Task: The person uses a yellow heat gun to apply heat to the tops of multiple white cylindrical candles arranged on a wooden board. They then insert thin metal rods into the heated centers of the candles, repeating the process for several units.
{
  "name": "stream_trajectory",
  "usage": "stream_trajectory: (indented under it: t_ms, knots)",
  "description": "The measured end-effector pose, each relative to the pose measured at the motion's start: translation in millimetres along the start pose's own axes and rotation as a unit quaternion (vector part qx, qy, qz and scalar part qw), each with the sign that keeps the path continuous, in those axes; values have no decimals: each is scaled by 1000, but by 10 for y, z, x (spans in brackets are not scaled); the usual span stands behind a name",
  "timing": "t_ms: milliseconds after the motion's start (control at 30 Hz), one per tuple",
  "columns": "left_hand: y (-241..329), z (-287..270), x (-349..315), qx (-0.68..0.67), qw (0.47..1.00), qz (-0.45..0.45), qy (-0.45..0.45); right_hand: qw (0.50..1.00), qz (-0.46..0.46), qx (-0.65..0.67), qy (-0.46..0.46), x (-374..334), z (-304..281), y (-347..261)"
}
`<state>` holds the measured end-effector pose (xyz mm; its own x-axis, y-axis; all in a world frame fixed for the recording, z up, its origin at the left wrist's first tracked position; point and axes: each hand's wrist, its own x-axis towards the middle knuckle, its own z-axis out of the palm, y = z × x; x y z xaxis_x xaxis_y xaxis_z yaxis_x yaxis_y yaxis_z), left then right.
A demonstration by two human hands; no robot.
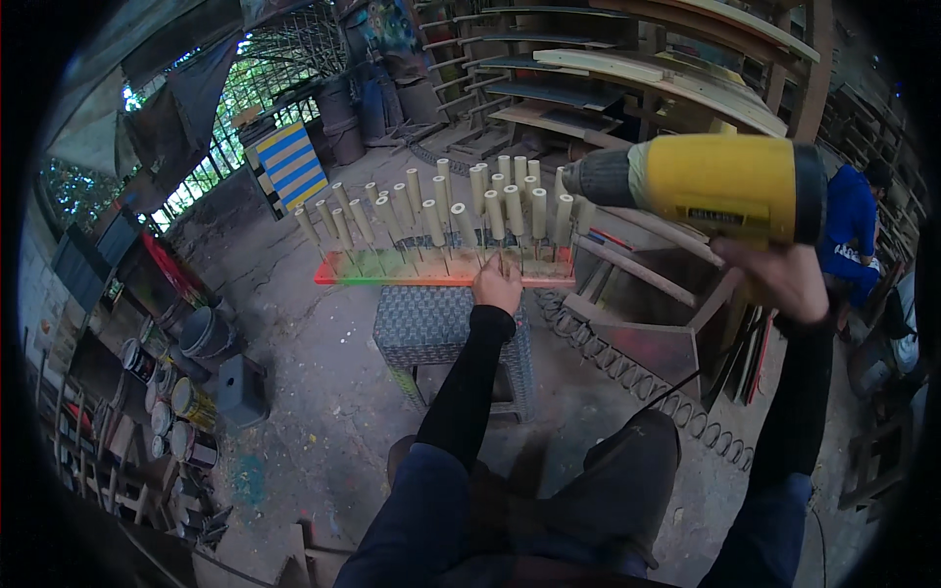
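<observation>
In my raised right hand (779,279) is a yellow and black heat gun (725,181), its dark nozzle pointing left over the right end of a row of pale cylinders. Each pale cylinder (516,211) has a small hole in its top and stands upright or slightly tilted on a thin rod. The rods rise from a long board (343,271) painted green and orange-red. At the board's front edge, my left hand (500,284) has its fingers pinched at a thin rod (497,250) beneath one cylinder. The board lies across a grey woven-pattern stool (421,318).
A spiral coil (627,367) and wooden frames (637,269) lie right of the stool. Paint cans (193,402) and a grey container (240,390) stand at left. Shelves with planks (667,78) fill the back. Another person in blue (853,225) sits at far right.
</observation>
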<state>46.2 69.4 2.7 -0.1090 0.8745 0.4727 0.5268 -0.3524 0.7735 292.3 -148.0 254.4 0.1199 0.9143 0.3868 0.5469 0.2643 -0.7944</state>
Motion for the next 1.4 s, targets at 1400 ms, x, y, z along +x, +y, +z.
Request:
stream_trajectory:
  t_ms: [1400]
  knots:
    - [-29,-421,-301,4,1000,26,7,956,-146,-254,9,878,-874,147]
